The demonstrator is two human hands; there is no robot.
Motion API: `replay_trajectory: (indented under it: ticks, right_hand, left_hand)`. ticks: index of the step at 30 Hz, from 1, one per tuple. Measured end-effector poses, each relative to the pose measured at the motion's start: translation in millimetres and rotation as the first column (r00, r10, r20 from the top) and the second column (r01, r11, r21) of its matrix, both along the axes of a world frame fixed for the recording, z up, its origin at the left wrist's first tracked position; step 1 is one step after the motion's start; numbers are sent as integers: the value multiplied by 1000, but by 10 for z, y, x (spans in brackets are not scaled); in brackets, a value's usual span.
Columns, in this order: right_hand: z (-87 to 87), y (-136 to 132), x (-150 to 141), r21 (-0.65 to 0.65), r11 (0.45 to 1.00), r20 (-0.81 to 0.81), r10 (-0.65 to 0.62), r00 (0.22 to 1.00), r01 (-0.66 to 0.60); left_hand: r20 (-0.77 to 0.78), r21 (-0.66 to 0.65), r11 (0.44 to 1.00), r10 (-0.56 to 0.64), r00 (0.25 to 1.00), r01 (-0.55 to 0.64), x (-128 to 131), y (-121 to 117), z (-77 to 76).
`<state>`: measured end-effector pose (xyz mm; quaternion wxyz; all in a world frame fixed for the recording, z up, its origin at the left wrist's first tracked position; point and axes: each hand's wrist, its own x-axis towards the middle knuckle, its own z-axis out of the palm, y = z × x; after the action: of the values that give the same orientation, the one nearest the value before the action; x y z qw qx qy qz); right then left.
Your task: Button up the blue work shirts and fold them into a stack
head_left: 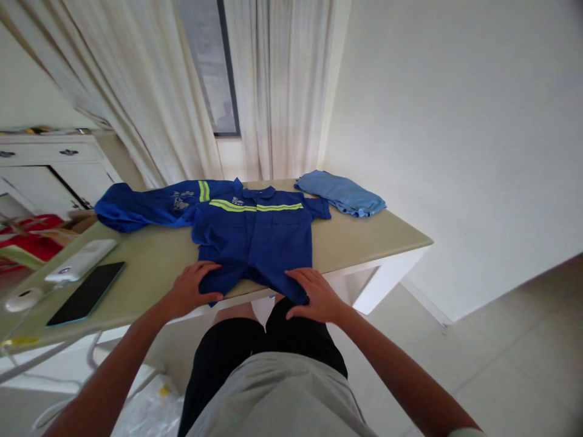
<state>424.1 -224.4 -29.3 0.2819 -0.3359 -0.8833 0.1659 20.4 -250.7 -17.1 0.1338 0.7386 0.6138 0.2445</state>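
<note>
A dark blue short-sleeved work shirt (273,233) lies front up on the table, its collar at the far side. Yellow-green reflective strips cross its chest. My left hand (194,286) is at the lower left corner of the hem, thumb and fingers around the cloth. At the opposite hem corner, my right hand (314,295) has the fabric between its thumb and fingers. Both lower corners come down over the near table edge, while the middle of the hem lies wrinkled on top. Some fingertips are hidden by the cloth.
Another blue garment (150,206) with a reflective band lies left of the shirt. Folded light blue cloth (341,191) sits at the back right. A phone (86,294), a white device (82,260) and cables occupy the table's left end. Beyond are curtains (291,91) and a wall.
</note>
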Motion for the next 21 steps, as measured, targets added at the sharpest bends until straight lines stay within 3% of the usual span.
replay_trajectory:
  ticks: [3, 7, 9, 12, 15, 17, 19, 21]
  right_hand:
    - [-218, -109, 16, 160, 986, 215, -79, 974, 45]
    - [-265, 105, -3, 286, 956, 296, -153, 943, 65]
    - [-183, 215, -2, 286, 958, 317, -111, 942, 16]
    - [24, 341, 24, 216, 976, 300, -61, 952, -6]
    - [284, 459, 130, 148, 981, 86, -141, 986, 128]
    - [443, 524, 272, 92, 966, -85, -236, 968, 243]
    - [548, 556, 469, 31, 959, -126, -276, 953, 282]
    - [587, 543, 689, -40, 977, -24, -212, 977, 211]
  left_hand:
    - [-58, 9, 1000, 12, 998, -12, -155, -99, -167]
    - [-19, 13, 996, 86, 996, -86, -224, 92, -139]
    - [34, 30, 990, 139, 990, -140, -154, 233, -7]
    - [247, 48, 971, 215, 945, -234, 84, 359, 356]
    - [477, 14, 973, 196, 857, -231, 324, 297, 813]
    - [514, -13, 988, 136, 847, -151, 390, 151, 1022]
    - [444, -25, 999, 49, 895, -43, 392, -61, 1055]
    - [293, -56, 997, -31, 956, 50, 392, -327, 910]
